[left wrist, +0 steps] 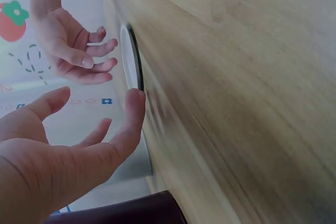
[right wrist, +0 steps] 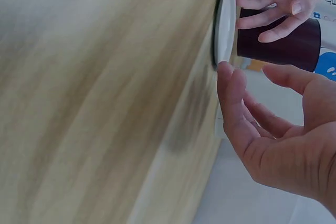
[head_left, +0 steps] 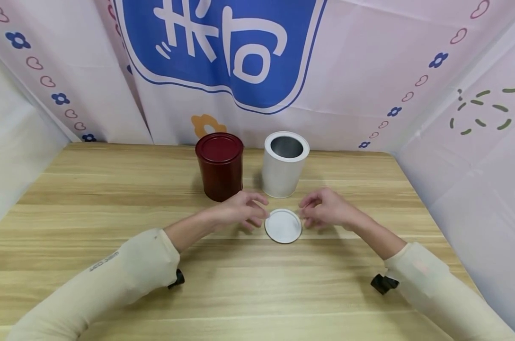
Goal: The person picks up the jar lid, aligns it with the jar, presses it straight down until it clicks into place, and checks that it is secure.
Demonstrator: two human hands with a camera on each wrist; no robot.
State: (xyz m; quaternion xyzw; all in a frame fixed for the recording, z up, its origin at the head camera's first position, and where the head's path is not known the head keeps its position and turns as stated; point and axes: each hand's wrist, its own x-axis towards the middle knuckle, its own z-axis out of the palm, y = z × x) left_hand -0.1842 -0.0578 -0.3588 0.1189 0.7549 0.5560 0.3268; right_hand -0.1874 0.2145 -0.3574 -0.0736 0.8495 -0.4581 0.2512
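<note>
A round white lid [head_left: 283, 226] lies flat on the wooden table between both hands. To its left is my left hand [head_left: 244, 209], fingers spread and loosely bent, tips close to the lid's edge. On the other side my right hand [head_left: 323, 208] mirrors it, with relaxed fingers near the rim. Neither hand grips anything. Just beyond the lid stands a white can [head_left: 280, 175], upright and without a cover, its grey metal inside showing. A dark red can [head_left: 220, 173] with its lid on stands left of it, behind my left hand. The right wrist view shows the lid [right wrist: 226, 24] edge-on beyond the fingertips.
The wooden table [head_left: 240, 293] ends at a hanging cloth backdrop [head_left: 347, 104] printed with hearts, flowers and a blue sign. Another pale sheet [head_left: 475, 166] hangs along the right side. Both cans stand near the table's back edge.
</note>
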